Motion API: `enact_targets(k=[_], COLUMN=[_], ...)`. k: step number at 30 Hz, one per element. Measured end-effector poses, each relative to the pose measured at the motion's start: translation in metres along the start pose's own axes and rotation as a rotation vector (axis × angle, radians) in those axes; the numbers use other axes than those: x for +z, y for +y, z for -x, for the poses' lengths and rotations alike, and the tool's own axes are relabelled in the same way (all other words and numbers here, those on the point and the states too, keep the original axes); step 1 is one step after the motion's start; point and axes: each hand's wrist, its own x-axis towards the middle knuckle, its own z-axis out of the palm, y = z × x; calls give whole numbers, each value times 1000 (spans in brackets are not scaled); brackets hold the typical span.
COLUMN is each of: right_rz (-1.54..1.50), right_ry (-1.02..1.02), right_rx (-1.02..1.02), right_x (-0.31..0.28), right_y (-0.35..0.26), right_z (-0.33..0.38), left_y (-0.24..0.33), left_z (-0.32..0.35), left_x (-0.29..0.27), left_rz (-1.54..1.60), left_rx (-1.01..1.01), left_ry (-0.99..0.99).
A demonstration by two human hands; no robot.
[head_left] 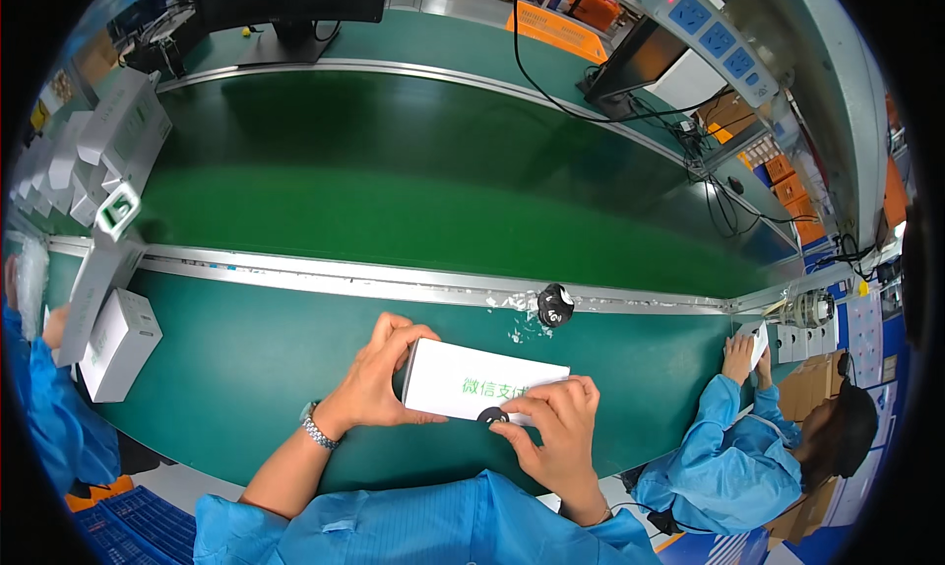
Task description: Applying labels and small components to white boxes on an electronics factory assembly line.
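A white oblong box point(445, 370) with green lettering lies in front of me, tilted slightly down to the right. My left hand point(372, 380) is closed round its left end, thumb along the near edge and fingers at the far corner. With thumb and forefinger, my right hand point(553, 429) pinches a round black sticker point(491, 415) against the box's near edge. How much of it is stuck down cannot be seen. Beyond the box, by the metal rail, sits a small black roll of stickers point(555, 307), with whitish scraps around it.
A green conveyor belt point(413, 171) runs beyond the metal rail point(394, 287). White boxes point(123, 344) stand and stack at the left, beside a person's blue sleeve. A co-worker point(733, 457) at the right handles a white box. A power strip point(717, 39) hangs upper right.
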Motion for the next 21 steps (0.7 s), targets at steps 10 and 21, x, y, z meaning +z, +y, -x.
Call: enact_targets(k=[10,21], right_rz=[33,-35], right_ry=[-19,-125], right_rx=[81,95], right_x=[9,7], right_y=[-13,-10], right_z=[0,-6], left_y=[2,-7], left_z=[-3,-2], left_x=[-1,4], left_rz=[-21,-10], left_rx=[5,43], left_ry=[9,58])
